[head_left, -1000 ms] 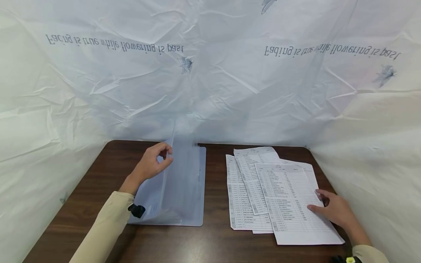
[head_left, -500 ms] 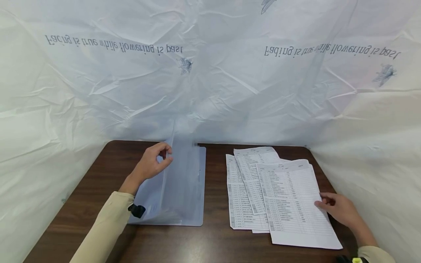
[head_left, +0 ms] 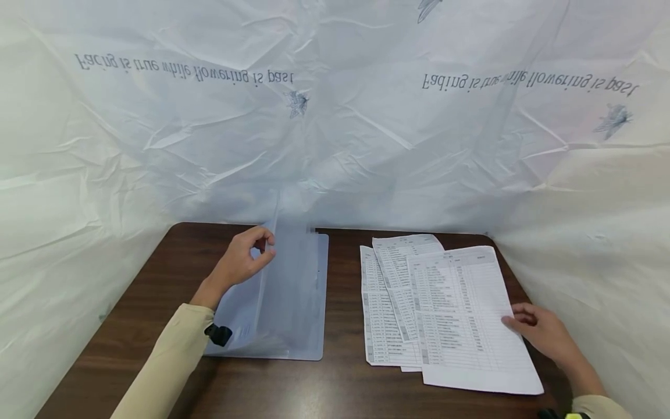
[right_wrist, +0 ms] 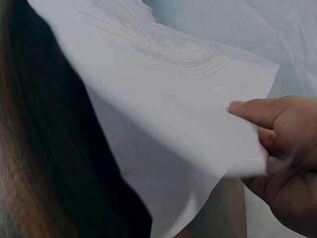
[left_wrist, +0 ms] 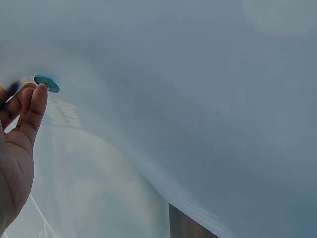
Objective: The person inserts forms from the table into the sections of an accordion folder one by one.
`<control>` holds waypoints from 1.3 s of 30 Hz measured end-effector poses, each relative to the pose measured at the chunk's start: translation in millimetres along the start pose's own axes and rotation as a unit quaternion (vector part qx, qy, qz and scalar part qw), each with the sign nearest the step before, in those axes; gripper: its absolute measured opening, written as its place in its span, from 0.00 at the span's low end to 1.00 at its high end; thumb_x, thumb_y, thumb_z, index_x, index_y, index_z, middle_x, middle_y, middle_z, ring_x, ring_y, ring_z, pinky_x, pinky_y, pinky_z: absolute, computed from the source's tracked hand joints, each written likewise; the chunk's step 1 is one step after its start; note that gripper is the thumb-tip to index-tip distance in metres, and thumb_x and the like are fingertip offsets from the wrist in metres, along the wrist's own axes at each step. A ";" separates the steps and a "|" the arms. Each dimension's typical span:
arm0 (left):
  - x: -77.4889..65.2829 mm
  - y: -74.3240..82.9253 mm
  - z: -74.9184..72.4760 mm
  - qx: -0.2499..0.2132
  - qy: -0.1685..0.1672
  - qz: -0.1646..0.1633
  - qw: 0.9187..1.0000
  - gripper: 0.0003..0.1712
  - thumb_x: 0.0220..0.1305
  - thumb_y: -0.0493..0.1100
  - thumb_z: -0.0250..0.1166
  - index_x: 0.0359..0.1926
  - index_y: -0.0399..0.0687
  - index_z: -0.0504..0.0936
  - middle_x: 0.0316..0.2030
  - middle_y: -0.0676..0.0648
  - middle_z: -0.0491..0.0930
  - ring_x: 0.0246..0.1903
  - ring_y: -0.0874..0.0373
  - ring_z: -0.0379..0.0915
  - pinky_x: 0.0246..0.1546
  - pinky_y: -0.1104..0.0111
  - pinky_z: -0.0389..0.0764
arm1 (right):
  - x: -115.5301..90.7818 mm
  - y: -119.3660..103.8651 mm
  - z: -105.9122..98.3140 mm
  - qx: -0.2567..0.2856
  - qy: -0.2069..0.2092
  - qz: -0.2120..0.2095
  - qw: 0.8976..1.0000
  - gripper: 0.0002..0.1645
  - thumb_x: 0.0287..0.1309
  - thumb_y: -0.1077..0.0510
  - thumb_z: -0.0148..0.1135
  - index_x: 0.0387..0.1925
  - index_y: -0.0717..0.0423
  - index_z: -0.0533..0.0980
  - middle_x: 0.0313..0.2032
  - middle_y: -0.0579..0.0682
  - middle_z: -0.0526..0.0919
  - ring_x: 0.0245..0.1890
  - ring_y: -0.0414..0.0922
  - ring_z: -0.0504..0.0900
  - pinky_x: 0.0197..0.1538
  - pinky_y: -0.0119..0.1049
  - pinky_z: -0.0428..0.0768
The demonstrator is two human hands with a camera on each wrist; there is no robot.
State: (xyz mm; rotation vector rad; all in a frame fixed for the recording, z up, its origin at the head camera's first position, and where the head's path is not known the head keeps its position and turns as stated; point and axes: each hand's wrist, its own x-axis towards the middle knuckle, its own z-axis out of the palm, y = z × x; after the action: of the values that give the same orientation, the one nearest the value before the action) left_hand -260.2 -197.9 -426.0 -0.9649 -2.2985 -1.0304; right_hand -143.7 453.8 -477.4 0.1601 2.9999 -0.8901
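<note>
My left hand (head_left: 243, 256) pinches the raised upper sheet of a clear plastic document folder (head_left: 306, 302) lying on the left half of the table. In the left wrist view a teal snap button (left_wrist: 47, 83) sits right at the fingertips, and the translucent sheet fills most of the view. On the right, my right hand (head_left: 544, 333) grips the right edge of a printed paper sheet (head_left: 471, 326), thumb on top and the other fingers underneath. The right wrist view shows this sheet bowed up, with more paper (right_wrist: 168, 173) below it.
More printed sheets (head_left: 389, 326) lie overlapping to the left of the held one. A strip of dark wooden table (head_left: 342, 302) separates them from the folder. White plastic sheeting (head_left: 356, 145) with printed lettering stands behind the table and along both sides.
My right hand has moved slightly right. The held sheet's lower end has slid left, and its top now covers the sheet that showed behind it. The left hand and folder have stayed still.
</note>
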 end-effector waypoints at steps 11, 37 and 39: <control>-0.6 -0.2 -1.1 -0.006 -0.006 -0.007 1.000 0.08 0.63 0.34 0.67 0.42 0.41 0.78 0.35 0.53 0.76 0.32 0.61 0.70 0.37 0.66 0.76 | 6.0 -25.4 -7.6 0.079 0.008 0.017 0.997 0.36 0.66 0.42 0.66 0.55 0.71 0.75 0.38 0.55 0.86 0.31 0.41 0.81 0.33 0.32 0.77; -7.3 6.2 -5.6 -0.032 -0.031 -0.054 0.998 0.13 0.64 0.37 0.68 0.48 0.39 0.82 0.44 0.45 0.82 0.36 0.60 0.72 0.41 0.63 0.79 | 28.9 -110.0 -6.3 0.171 0.043 -0.104 0.979 0.26 0.66 0.48 0.68 0.52 0.65 0.78 0.35 0.43 0.87 0.32 0.39 0.84 0.34 0.33 0.81; -7.8 6.7 -5.5 -0.031 -0.032 -0.055 0.998 0.13 0.64 0.37 0.68 0.49 0.39 0.82 0.44 0.44 0.82 0.36 0.59 0.72 0.41 0.62 0.79 | 29.9 -116.7 -5.5 0.178 0.042 -0.103 0.978 0.25 0.66 0.48 0.68 0.52 0.64 0.78 0.34 0.43 0.87 0.31 0.40 0.84 0.34 0.33 0.81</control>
State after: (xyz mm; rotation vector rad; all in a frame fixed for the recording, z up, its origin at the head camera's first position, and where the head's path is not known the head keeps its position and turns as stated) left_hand -249.5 -202.2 -424.3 -0.9178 -2.4079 -1.1372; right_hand -185.0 362.4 -410.5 -0.1176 2.9387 -1.4743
